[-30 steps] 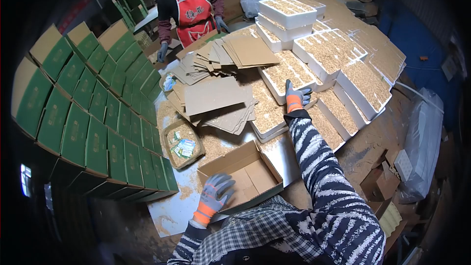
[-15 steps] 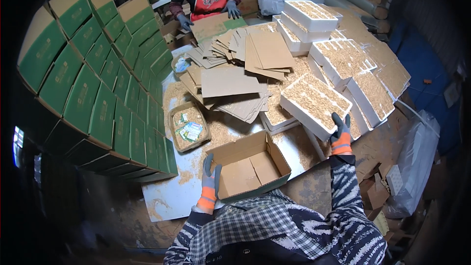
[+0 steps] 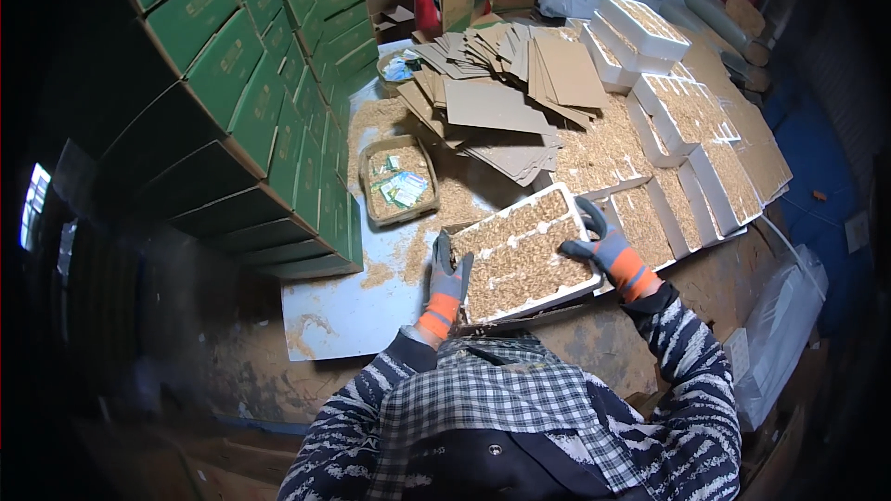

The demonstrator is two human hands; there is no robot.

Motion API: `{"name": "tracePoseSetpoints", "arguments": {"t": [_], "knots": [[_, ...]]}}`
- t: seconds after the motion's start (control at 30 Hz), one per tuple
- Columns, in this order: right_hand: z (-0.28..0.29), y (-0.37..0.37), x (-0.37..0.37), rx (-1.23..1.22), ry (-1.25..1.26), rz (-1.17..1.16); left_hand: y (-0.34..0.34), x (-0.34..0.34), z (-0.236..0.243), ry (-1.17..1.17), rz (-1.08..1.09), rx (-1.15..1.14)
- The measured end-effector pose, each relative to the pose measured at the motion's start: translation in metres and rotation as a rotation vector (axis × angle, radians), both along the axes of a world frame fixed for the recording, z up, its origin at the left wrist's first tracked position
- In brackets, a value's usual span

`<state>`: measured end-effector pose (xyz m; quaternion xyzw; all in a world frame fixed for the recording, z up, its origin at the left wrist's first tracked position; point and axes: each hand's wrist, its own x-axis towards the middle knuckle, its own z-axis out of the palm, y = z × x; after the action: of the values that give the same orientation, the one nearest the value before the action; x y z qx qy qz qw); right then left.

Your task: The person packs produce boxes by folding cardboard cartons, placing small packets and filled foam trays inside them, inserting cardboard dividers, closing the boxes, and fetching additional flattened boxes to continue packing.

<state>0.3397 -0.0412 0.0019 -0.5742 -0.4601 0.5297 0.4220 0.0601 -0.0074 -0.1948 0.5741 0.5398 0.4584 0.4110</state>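
The loaded tray point(image 3: 527, 264) was held at the six o'clock edge of the desk point(image 3: 325, 315). Its three o'clock end was gripped by the right hand point(image 3: 594, 237), apparently for control; its nine o'clock end was flanked by the left hand point(image 3: 448, 280), perhaps for guidance, though its grip could not be told. At ten o'clock, a basket point(image 3: 408, 217) was placed, likely for easy reach.

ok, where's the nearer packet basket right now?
Head view, left of centre: the basket sits on the table between the green boxes and the cardboard sheets, beyond and slightly left of the left hand.
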Motion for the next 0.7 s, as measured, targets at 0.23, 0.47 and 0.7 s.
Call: {"name": "tracePoseSetpoints", "arguments": {"t": [0.23, 0.47, 0.7], "knots": [[-0.071, 0.011, -0.011, -0.17, -1.02, 0.398, -0.018, -0.029, 0.04, 0.167, -0.067, -0.137], [-0.082, 0.051, -0.053, 0.297, -1.514, 0.923, -0.009, -0.031, 0.051, 0.217, -0.15, -0.078], [-0.013, 0.215, -0.012, 0.889, -1.456, 0.148, 0.07, -0.048, 0.054, 0.185, 0.044, -0.009]]}}
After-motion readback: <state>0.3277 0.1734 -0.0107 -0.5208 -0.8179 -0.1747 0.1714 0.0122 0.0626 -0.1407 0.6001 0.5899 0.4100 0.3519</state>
